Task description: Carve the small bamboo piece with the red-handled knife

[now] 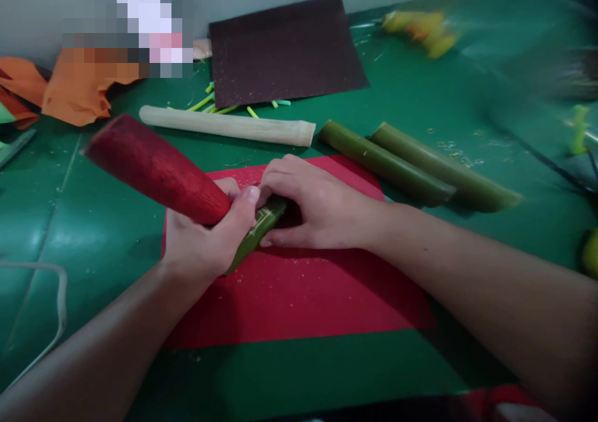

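Note:
My left hand (208, 235) is closed around a thick red wooden handle (156, 169) that tilts up and to the left. The handle's lower end is hidden in my grip, so any tip or blade cannot be seen. Under the left thumb lies a green bamboo piece (255, 232) with pale lines carved in its skin. My right hand (315, 207) grips the far end of that bamboo, fingers curled over it and thumb on the near side. Both hands meet above a red sheet (299, 297) dotted with tiny shavings.
Beyond my hands lie a pale peeled stick (228, 126) and two green bamboo lengths, one nearer (387, 163) and one farther (448, 169). A dark brown sheet (284, 51) and orange paper (81, 88) are farther back. A yellow object (420, 30) is blurred. Green covering (299, 372) spreads beneath everything.

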`<state>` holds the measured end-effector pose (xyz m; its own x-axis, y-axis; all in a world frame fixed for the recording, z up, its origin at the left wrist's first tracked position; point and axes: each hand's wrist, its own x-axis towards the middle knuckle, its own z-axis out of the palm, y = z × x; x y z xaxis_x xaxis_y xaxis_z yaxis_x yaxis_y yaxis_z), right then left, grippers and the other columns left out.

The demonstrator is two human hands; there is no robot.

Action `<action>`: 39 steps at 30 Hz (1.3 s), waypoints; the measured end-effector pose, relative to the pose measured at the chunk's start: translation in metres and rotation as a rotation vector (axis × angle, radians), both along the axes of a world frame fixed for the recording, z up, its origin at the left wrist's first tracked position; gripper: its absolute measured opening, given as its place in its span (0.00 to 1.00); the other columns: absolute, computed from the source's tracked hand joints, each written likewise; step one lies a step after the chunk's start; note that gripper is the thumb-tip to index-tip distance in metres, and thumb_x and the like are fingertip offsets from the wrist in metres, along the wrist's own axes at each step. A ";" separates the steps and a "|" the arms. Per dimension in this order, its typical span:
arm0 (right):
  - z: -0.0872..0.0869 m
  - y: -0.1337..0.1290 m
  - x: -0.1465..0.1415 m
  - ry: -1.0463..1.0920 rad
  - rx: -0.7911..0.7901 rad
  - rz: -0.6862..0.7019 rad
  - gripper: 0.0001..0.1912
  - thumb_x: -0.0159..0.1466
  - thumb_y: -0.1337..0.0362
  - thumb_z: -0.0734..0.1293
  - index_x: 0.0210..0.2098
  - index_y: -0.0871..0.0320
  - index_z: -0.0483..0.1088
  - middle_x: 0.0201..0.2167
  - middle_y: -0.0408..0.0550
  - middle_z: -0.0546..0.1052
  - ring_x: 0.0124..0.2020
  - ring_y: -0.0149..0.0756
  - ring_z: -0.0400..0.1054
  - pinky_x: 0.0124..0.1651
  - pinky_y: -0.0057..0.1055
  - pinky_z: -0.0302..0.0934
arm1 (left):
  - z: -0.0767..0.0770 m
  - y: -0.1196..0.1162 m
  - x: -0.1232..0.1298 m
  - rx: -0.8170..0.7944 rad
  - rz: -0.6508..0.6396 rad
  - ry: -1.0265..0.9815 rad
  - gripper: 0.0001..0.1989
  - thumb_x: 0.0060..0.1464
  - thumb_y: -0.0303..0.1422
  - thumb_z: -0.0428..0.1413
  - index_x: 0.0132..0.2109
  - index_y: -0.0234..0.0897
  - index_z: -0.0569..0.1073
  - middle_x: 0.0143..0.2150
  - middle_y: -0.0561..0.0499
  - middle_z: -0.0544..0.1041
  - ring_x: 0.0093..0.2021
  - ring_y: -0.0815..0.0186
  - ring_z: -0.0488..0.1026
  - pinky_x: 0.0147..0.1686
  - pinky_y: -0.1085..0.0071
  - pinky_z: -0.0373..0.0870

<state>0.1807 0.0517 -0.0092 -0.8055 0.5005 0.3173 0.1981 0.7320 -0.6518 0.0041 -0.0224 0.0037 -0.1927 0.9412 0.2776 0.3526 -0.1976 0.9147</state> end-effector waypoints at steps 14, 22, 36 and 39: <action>0.001 0.001 0.000 -0.026 0.005 0.006 0.15 0.60 0.58 0.76 0.38 0.59 0.70 0.37 0.47 0.72 0.40 0.38 0.64 0.46 0.37 0.56 | 0.004 0.001 0.000 -0.035 -0.080 -0.111 0.16 0.60 0.34 0.62 0.24 0.40 0.73 0.21 0.56 0.72 0.21 0.73 0.66 0.24 0.73 0.68; -0.001 0.002 -0.002 -0.016 0.011 0.012 0.16 0.61 0.55 0.75 0.36 0.58 0.68 0.34 0.45 0.69 0.38 0.37 0.61 0.44 0.36 0.53 | -0.003 0.008 0.001 -0.032 -0.133 -0.211 0.17 0.57 0.38 0.66 0.24 0.37 0.74 0.21 0.55 0.74 0.21 0.75 0.68 0.22 0.78 0.67; -0.001 0.002 -0.001 -0.008 0.002 0.009 0.15 0.60 0.58 0.76 0.39 0.58 0.70 0.37 0.46 0.71 0.40 0.39 0.63 0.46 0.37 0.56 | 0.004 0.009 0.005 -0.007 -0.061 -0.084 0.16 0.54 0.31 0.63 0.20 0.38 0.72 0.17 0.56 0.68 0.18 0.73 0.66 0.21 0.76 0.69; 0.000 0.002 0.000 -0.020 -0.016 0.001 0.16 0.59 0.57 0.76 0.40 0.58 0.71 0.37 0.46 0.72 0.41 0.39 0.64 0.46 0.38 0.57 | 0.005 0.008 0.006 0.000 0.002 -0.071 0.17 0.54 0.31 0.61 0.19 0.38 0.71 0.16 0.56 0.67 0.16 0.75 0.61 0.18 0.77 0.65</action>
